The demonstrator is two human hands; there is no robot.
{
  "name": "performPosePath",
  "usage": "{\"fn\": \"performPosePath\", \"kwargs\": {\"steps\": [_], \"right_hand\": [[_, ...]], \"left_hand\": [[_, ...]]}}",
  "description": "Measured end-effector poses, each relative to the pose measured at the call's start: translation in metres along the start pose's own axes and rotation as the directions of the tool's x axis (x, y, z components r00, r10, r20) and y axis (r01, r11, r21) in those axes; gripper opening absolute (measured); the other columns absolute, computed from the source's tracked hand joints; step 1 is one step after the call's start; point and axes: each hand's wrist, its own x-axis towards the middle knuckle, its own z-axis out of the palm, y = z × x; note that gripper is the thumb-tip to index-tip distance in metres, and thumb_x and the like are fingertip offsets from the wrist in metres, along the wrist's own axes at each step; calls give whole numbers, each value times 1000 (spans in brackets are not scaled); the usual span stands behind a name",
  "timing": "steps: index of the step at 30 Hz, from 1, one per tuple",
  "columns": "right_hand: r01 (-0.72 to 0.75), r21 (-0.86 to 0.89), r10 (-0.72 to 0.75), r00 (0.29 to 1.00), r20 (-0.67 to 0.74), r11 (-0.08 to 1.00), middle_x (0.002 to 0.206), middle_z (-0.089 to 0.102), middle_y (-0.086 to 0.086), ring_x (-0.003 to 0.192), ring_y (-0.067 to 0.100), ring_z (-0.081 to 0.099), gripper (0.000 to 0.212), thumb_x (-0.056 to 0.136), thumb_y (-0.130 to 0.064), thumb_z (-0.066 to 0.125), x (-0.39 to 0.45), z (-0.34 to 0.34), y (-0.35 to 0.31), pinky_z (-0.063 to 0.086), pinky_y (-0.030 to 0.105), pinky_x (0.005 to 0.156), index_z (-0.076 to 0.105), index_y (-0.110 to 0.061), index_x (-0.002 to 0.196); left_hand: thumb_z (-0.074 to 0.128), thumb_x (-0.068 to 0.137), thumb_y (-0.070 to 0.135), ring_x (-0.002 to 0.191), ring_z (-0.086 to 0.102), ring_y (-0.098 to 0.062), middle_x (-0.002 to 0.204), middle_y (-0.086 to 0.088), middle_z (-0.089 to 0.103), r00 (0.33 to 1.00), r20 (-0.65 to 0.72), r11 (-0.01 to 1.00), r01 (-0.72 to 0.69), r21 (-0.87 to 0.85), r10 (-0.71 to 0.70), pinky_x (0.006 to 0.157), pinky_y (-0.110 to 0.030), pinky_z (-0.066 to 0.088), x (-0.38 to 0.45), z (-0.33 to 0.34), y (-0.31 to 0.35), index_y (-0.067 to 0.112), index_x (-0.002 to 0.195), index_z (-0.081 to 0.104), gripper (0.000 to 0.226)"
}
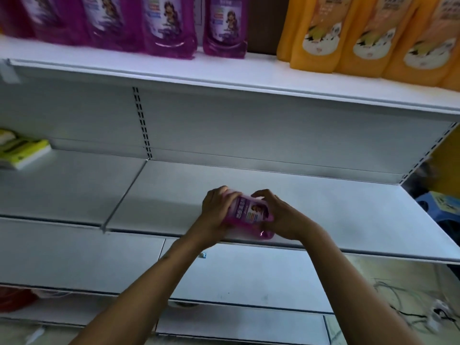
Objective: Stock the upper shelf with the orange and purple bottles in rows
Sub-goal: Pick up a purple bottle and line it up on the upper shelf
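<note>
A purple bottle (249, 215) lies tilted between both hands above the front edge of the middle shelf (323, 210). My left hand (216, 212) grips its left side and my right hand (278, 217) grips its right side. On the upper shelf (224, 75) stand several purple bottles (169, 26) in a row on the left and several orange bottles (361, 36) on the right. A gap shows between the last purple bottle (225, 26) and the first orange one.
A yellow-green pack (22, 150) lies at the left of the middle shelf. Lower white shelves (99, 257) run beneath. A blue stool (440, 205) and loose cables (410, 300) are on the floor at the right. Something red (15, 297) sits low left.
</note>
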Motion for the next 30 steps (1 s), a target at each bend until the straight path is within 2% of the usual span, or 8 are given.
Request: {"fn": "performPosePath", "kwargs": {"steps": [5, 9, 12, 15, 20, 24, 27, 30], "right_hand": [[-2, -18, 3, 999, 35, 1000, 111, 64, -19, 98, 2, 63, 81, 59, -61, 83, -27, -1, -15, 57, 24, 84, 43, -44, 128], [19, 227, 1, 996, -84, 974, 105, 68, -15, 94, 4, 68, 71, 59, -61, 82, -40, 0, -27, 57, 18, 76, 50, -39, 119], [52, 553, 98, 966, -238, 832, 107, 72, -3, 95, 10, 71, 65, 65, -52, 81, -42, 6, -37, 58, 24, 78, 54, -28, 119], [150, 714, 179, 914, -364, 684, 111, 72, 3, 100, 15, 72, 55, 79, -47, 79, -45, 15, -51, 60, 31, 84, 55, -23, 122], [239, 848, 310, 856, -415, 474, 114, 74, -1, 107, 17, 71, 47, 87, -51, 57, -64, 15, -61, 58, 30, 89, 55, -26, 127], [221, 759, 235, 866, -441, 612, 126, 63, -10, 112, 8, 66, 58, 89, -57, 45, -89, -2, -71, 55, 17, 81, 37, -36, 143], [325, 647, 77, 855, -512, 690, 139, 50, -20, 120, 1, 60, 83, 86, -58, 57, -110, -23, -82, 55, 19, 87, 8, -48, 152], [410, 543, -24, 813, -581, 733, 146, 41, -29, 126, 0, 56, 103, 83, -48, 73, -133, -44, -98, 55, 21, 89, -4, -56, 151]], "left_hand": [[81, 73, 37, 125, 36, -21, 138, -7, 45, 957, 170, 969, -244, 29, 236, 104, -32, 35, 6, -45, 27, 23, 140, 46, 76], [82, 76, 5, 130, 33, -10, 144, -9, 45, 974, 56, 968, -211, -140, 220, 105, -25, 35, 16, -79, 46, 36, 140, 42, 81], [69, 89, 12, 140, 21, -3, 158, 3, 25, 998, -24, 969, -64, -240, 60, 114, -31, 29, 22, -82, 59, 47, 142, 21, 80], [51, 95, 36, 136, 32, -4, 156, 22, 17, 997, 66, 884, 54, -464, -27, 106, -31, 41, 19, -67, 86, 59, 143, 6, 69], [45, 86, 63, 108, 53, 16, 116, 48, 43, 973, 195, 785, 217, -581, -125, 73, 4, 43, 1, -50, 106, 68, 123, 29, 40], [56, 81, 58, 102, 54, 24, 116, 41, 47, 966, 246, 731, 223, -645, -77, 72, -2, 48, -3, -52, 126, 61, 120, 33, 45], [60, 81, 62, 111, 57, 14, 123, 36, 54, 980, 200, 659, 163, -734, -18, 78, -9, 51, -4, -64, 143, 60, 129, 33, 55], [61, 90, 53, 126, 55, -1, 140, 26, 51, 975, 166, 628, 39, -777, 146, 95, -21, 52, -5, -81, 156, 48, 149, 23, 70]]}}
